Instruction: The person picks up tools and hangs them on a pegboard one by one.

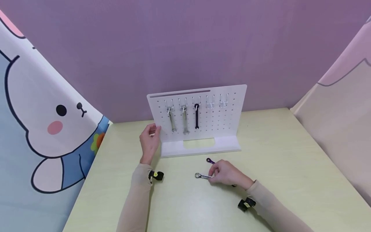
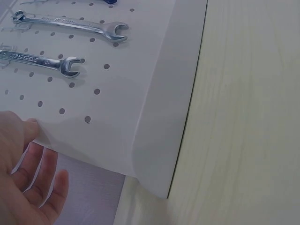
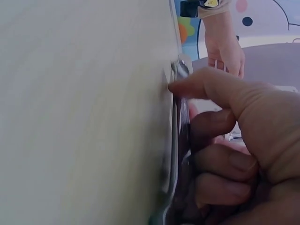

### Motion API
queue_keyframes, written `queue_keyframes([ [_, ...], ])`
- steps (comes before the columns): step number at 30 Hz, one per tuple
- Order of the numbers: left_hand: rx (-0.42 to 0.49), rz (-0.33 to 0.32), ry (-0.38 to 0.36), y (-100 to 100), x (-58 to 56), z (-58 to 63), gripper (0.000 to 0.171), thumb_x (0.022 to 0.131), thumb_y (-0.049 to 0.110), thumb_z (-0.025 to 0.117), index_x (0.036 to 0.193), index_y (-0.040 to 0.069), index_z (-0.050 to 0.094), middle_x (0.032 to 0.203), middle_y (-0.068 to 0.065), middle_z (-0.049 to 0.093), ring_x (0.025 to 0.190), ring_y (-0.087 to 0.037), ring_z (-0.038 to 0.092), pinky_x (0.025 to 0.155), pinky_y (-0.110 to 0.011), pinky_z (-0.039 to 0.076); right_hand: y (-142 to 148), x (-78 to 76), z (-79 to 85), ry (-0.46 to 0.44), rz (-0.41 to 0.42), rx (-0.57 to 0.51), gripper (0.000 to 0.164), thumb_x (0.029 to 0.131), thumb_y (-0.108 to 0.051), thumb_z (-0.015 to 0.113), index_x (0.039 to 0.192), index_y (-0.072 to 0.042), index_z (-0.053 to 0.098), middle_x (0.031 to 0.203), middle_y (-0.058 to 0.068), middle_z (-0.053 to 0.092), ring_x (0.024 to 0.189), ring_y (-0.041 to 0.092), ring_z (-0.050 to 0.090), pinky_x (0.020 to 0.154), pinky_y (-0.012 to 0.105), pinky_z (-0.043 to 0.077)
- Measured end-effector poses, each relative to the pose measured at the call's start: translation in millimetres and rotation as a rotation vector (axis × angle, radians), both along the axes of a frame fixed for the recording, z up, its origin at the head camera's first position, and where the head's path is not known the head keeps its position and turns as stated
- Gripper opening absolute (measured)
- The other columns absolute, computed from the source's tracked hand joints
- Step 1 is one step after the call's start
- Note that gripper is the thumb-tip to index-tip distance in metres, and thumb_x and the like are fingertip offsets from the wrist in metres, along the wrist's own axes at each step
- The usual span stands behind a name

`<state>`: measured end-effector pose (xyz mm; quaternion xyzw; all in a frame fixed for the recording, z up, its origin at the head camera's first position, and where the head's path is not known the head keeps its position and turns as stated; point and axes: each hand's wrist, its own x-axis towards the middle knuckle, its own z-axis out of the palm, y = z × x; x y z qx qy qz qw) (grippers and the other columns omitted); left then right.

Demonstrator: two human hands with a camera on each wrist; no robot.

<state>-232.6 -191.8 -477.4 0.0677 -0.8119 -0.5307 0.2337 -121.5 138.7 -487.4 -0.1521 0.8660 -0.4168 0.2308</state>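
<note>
The left hand (image 1: 149, 141), thumb in front and fingers behind, grips the side edge of the pegboard (image 1: 215, 124); an uneven push there could tip it and unseat the three hung wrenches (image 1: 197, 117). On the table (image 1: 174, 206) in front, the silver wrench (image 1: 204, 176) is pinched between thumb and fingers of the right hand (image 1: 227, 174); the purple wrench (image 1: 212, 161), partly hidden by that hand, could be dragged if fingertips catch it.
</note>
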Motion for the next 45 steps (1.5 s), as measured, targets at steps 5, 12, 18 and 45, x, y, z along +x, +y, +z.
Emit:
queue_keyframes([
  [5,-0.007,0.007,-0.008,-0.5,-0.2,-1.3,0.025,0.103,0.023,0.072,0.119,0.004,0.074,0.112,-0.017,0.076,0.101,-0.031,0.071,0.083,-0.034,0.055,1.1,0.4,-2.0,-0.002,0.075,-0.018,0.009,0.085,-0.015,0.086,0.084,-0.016,0.077,0.062,-0.007,0.055,0.057,0.007,0.045,0.052,0.018,0.036],
  [12,-0.003,0.006,-0.014,-1.1,0.1,-1.0,0.025,0.103,0.024,0.072,0.119,0.005,0.074,0.113,-0.017,0.076,0.101,-0.031,0.071,0.084,-0.035,0.056,2.4,-1.3,-3.8,0.106,0.156,-0.002,0.006,0.09,-0.022,0.084,0.088,-0.017,0.082,0.061,-0.01,0.056,0.055,0.003,0.044,0.053,0.017,0.036],
  [18,0.004,0.004,-0.02,-0.1,1.2,-1.1,0.026,0.103,0.023,0.071,0.12,0.004,0.073,0.113,-0.017,0.076,0.102,-0.03,0.071,0.084,-0.033,0.056,5.7,-3.4,-2.9,0.119,0.185,-0.022,0.008,0.091,-0.025,0.084,0.088,-0.019,0.082,0.059,-0.013,0.05,0.054,0.001,0.04,0.057,0.018,0.037],
  [45,0.011,0.011,-0.01,1.7,-2.4,-1.2,0.026,0.103,0.024,0.072,0.119,0.004,0.074,0.112,-0.017,0.076,0.101,-0.03,0.071,0.082,-0.028,0.054,4.2,-14.9,6.2,0.122,0.029,-0.293,0.019,0.102,-0.017,0.072,0.106,0.001,0.076,0.097,0.016,0.075,0.08,0.012,0.066,0.073,0.022,0.056],
])
